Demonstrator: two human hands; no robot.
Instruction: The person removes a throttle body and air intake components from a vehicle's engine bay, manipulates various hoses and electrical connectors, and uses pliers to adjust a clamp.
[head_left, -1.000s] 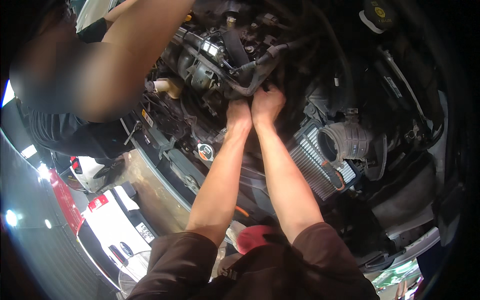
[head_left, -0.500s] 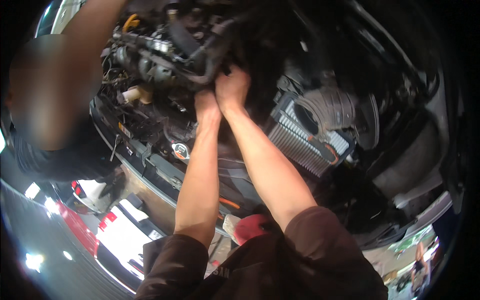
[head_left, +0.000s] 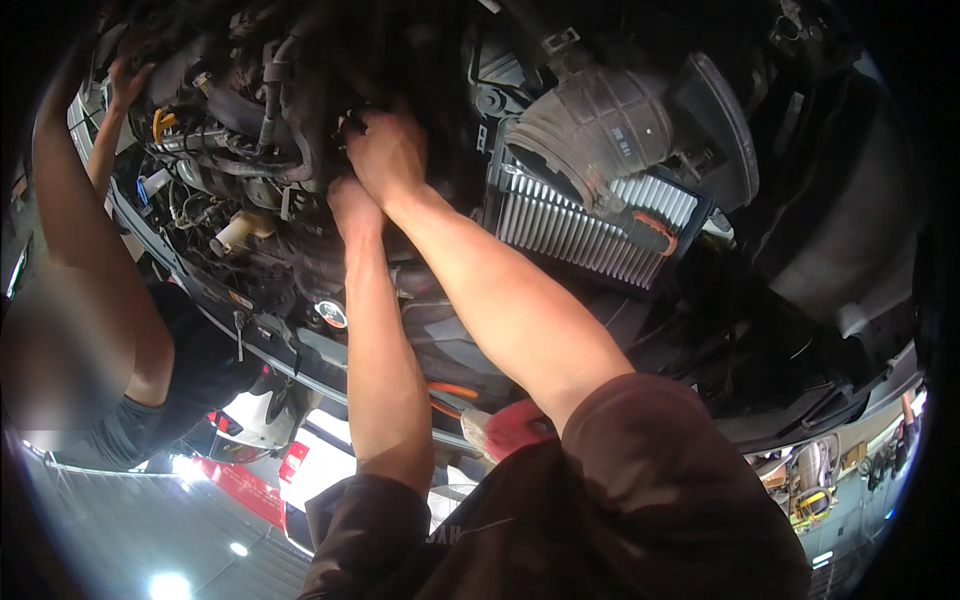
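Note:
Both arms reach deep into a car's engine bay. My right hand (head_left: 388,152) is closed, its fingers curled round something dark beside the black hoses (head_left: 300,150); the shadow hides what it is. Just below and to its left, my left hand (head_left: 355,207) is closed too, wrist near wrist with the right. Its fingertips are out of sight among the engine parts. To the right of my hands lies a pleated air filter (head_left: 560,222) in a dark frame, with a ribbed grey intake duct (head_left: 590,130) resting over it.
At the left a co-worker leans over the bay with an arm (head_left: 85,190) raised, and a hand (head_left: 125,82) shows at the far left. A radiator cap (head_left: 330,314) sits near the front edge. A red and whitish cloth-like item (head_left: 510,430) lies by my body.
My view has shifted, so the engine bay and my hands appear farther left. My hands stay close together at the engine parts. More of the co-worker's raised arm shows.

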